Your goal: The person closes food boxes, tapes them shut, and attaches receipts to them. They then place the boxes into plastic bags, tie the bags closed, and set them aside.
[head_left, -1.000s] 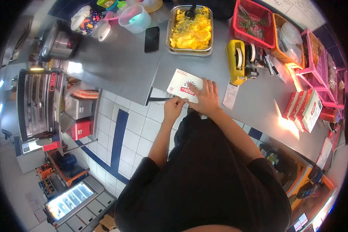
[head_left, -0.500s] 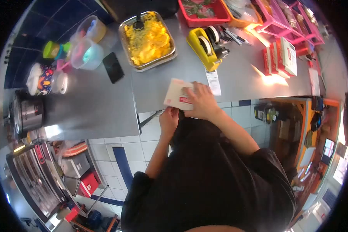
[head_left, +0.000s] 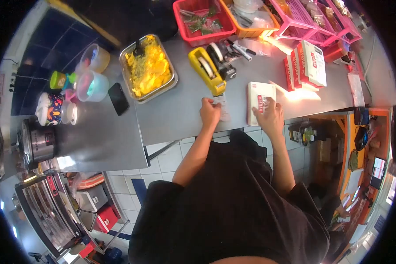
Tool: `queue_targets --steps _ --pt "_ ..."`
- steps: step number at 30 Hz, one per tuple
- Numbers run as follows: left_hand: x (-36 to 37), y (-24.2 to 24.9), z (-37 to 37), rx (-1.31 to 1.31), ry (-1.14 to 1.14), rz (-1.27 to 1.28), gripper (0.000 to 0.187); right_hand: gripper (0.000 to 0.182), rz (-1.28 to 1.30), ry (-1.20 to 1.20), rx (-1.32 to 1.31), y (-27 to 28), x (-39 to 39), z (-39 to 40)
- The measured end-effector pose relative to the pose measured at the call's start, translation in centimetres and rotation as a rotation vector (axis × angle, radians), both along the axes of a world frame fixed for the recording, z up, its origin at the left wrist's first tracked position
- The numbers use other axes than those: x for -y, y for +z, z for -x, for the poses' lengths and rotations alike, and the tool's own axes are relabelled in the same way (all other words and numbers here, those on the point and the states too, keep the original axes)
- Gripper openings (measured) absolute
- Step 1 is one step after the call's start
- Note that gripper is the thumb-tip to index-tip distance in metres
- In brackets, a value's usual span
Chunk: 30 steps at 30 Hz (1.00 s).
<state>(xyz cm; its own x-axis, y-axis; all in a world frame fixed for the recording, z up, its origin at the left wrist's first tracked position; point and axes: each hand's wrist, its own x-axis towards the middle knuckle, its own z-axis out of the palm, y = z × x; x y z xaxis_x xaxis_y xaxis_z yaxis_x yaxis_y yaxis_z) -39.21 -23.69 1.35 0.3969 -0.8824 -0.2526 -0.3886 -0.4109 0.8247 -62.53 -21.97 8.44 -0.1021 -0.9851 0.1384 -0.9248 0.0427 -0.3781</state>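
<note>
A small white carton box with red lettering (head_left: 256,99) lies near the front edge of the metal counter. My right hand (head_left: 270,118) grips its lower right part, thumb and fingers apart across the printed face. My left hand (head_left: 210,112) is closed at the left edge of a printed paper slip (head_left: 224,109), its fingertips pinched there. The slip lies below the front end of a yellow tape dispenser (head_left: 207,70). Part of the slip is hidden by the fingers.
Red and white boxes (head_left: 312,66) stand at the right. Behind the dispenser are marker pens (head_left: 242,50), a red basket (head_left: 204,37) and an orange basket (head_left: 264,31). A metal tray of yellow food (head_left: 174,83), a phone (head_left: 118,99) and plastic tubs (head_left: 92,90) are leftward.
The box has moved right, from between both hands to the counter under my right hand. My left hand has left the box and reached up to the paper slip. The view has shifted.
</note>
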Motion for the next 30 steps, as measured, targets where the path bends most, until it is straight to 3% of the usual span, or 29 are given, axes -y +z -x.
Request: queue_targets --steps 2,4,5,6,8,9,11,12,14,17,18,20,21,24,26,30 --pt "-0.5 -0.5 0.0 -0.093 0.045 -0.008 0.038 0.066 0.019 0.013 0.131 -0.3 0.4 1.1" --pt "-1.8 1.9 -0.3 -0.270 0.065 -0.088 0.040 0.061 -0.066 0.101 0.312 -0.8 1.0 2.9" --pt "-2.6 3.4 -0.2 -0.355 0.071 -0.140 0.042 0.050 -0.054 0.123 0.354 -0.1 1.0 3.5" --pt "-3.7 4.1 -0.1 -0.334 0.056 -0.151 0.042 0.050 -0.059 0.104 0.374 -0.1 0.9 4.3" --pt "-5.2 5.5 0.6 -0.878 0.175 -0.243 0.047 0.040 -0.033 0.109 0.480 0.0 1.3 5.7" --pt "-5.1 6.8 1.7 -0.864 0.182 -0.248 0.047 0.040 -0.039 0.109 0.495 0.4 1.5 6.3" --pt "-5.3 10.6 4.6 -0.832 0.132 -0.127 0.053 0.030 -0.446 0.102 0.704 1.2 1.4 7.2" --pt "-4.9 12.1 6.3 -0.828 0.151 -0.129 0.053 0.030 -0.460 0.115 0.706 1.2 1.3 7.3" --pt "-2.4 13.5 9.5 -0.543 -0.057 0.005 0.052 0.027 -0.352 0.072 1.025 1.1 1.2 7.1" --pt "1.3 10.0 13.7 -0.202 -0.206 0.056 0.051 0.026 -0.153 -0.051 1.068 -0.8 3.0 7.1" --pt "2.3 9.2 15.0 -0.067 -0.234 0.057 0.050 0.026 -0.143 -0.039 1.066 -0.7 4.0 7.3" --pt "2.9 6.4 16.1 -0.064 -0.230 0.110 0.044 0.037 0.118 0.284 0.331 -0.4 5.3 7.9" --pt "2.7 6.1 16.4 0.025 -0.231 0.118 0.042 0.047 0.001 0.317 0.287 -1.1 5.2 8.1" --pt "0.2 5.7 16.4 0.096 -0.211 0.201 0.036 0.052 -0.030 0.319 0.218 -2.9 4.8 8.7" --pt "-2.7 6.1 15.2 0.277 -0.308 0.150 0.036 0.056 -0.048 0.326 0.241 -3.0 4.7 8.9" --pt "-5.1 5.8 10.0 0.104 -0.174 -0.097 0.036 0.071 -0.122 0.375 0.273 -3.0 5.0 9.0"
